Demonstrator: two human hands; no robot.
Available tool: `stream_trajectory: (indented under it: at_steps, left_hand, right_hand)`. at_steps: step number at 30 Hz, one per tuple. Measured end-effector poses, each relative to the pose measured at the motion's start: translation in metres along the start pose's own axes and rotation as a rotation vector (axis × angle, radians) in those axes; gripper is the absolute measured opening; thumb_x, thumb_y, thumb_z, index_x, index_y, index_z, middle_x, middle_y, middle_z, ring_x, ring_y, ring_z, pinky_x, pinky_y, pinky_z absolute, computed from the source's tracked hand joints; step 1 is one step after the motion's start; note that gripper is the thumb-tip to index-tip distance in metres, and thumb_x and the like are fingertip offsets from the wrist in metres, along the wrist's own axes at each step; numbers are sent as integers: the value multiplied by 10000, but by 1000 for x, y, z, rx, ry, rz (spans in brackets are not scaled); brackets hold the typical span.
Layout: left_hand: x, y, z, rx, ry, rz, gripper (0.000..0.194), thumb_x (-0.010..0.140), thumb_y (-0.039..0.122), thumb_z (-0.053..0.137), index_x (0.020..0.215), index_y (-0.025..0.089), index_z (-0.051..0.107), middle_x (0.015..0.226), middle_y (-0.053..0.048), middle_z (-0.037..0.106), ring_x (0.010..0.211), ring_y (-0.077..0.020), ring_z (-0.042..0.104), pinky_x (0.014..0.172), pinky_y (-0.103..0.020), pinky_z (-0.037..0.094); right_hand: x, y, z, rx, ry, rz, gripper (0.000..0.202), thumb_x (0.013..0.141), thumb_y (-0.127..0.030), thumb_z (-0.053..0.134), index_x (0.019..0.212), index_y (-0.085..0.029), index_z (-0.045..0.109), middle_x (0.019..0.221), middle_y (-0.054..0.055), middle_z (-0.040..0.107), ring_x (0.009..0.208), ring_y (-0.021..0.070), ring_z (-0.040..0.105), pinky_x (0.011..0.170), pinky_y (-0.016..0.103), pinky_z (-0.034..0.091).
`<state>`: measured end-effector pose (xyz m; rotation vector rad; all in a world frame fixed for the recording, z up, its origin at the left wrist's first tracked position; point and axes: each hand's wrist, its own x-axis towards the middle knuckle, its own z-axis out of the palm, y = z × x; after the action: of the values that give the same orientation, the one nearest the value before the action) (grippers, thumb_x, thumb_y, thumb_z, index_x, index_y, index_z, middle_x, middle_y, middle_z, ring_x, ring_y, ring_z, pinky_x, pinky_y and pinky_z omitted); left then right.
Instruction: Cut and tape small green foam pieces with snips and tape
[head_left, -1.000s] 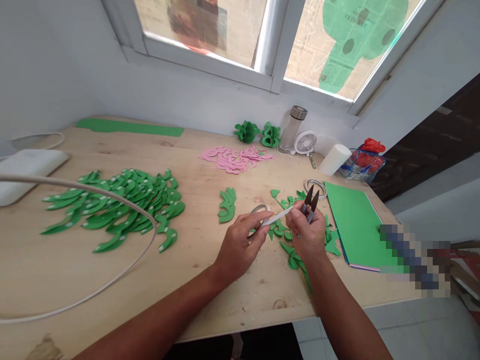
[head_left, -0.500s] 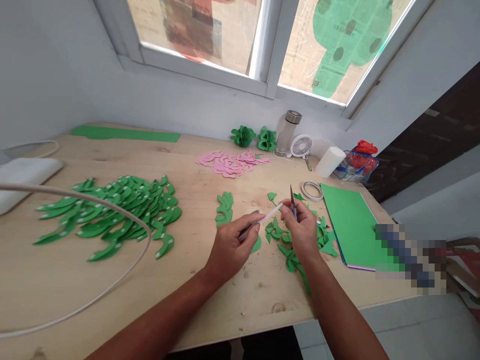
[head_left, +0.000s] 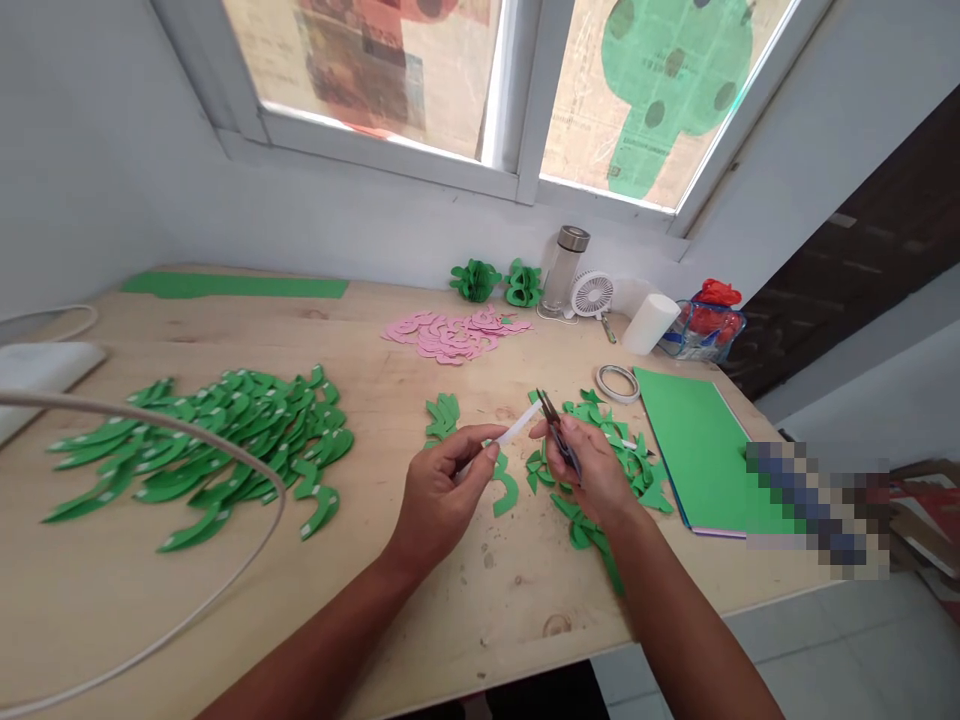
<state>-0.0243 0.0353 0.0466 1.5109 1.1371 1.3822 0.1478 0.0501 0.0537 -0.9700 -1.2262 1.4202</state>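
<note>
Now the left hand (head_left: 446,490) pinches a white strip (head_left: 517,426) between thumb and finger. The right hand (head_left: 589,465) curls around small scissors (head_left: 559,430), with the blades a little apart by the strip's end; I can't tell if they touch it. Strip and scissors are over the middle of the worktop (head_left: 517,545). Green scraps (head_left: 579,535) lie by the right hand, green pieces (head_left: 240,405) toward the left edge, and pink pieces (head_left: 450,335) near the back edge.

Two hands (head_left: 439,495) (head_left: 600,475), one pair of snips (head_left: 561,438), one white strip (head_left: 519,425), two green paper ornaments (head_left: 475,281) (head_left: 523,284), one bottle (head_left: 562,272), one fan (head_left: 592,294) and one pink pile (head_left: 448,336) can be counted.
</note>
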Motion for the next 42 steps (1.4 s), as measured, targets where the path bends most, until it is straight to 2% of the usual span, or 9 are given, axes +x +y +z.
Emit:
stream_trajectory:
  at_steps: [6,21,32,42]
  left_hand:
    - [2,2,-2,10,10,0,209,805,290,565,910,163,693,520,53,429,459,-69,384,433,-191,300]
    - [2,6,-2,2,50,-26,185,783,281,586,887,171,692,517,50,464,462,-76,401,430,-193,331]
    - [2,7,-1,10,52,-63,184,774,267,588,889,165,688,509,56,452,456,-73,386,423,-193,307]
    - [2,0,-2,29,47,-60,191,784,281,587,899,170,691,524,56,455,470,-71,385,436,-193,308]
  right_hand:
    - [-2,-2,1,-5,-27,48,410,843,-534,508,830,-142,627,468,-76,380,402,57,209,383,216,138]
    - [0,-1,-1,-132,-14,10,451,852,-542,482,833,-135,675,431,-71,371,410,69,264,403,212,196]
    - [0,-1,-2,-162,-13,-2,440,856,-536,481,807,-139,664,426,-78,369,406,64,256,414,217,188]
    - [-2,-7,1,-236,28,-16,436,855,-530,479,773,-134,642,424,-83,334,411,64,251,432,224,203]
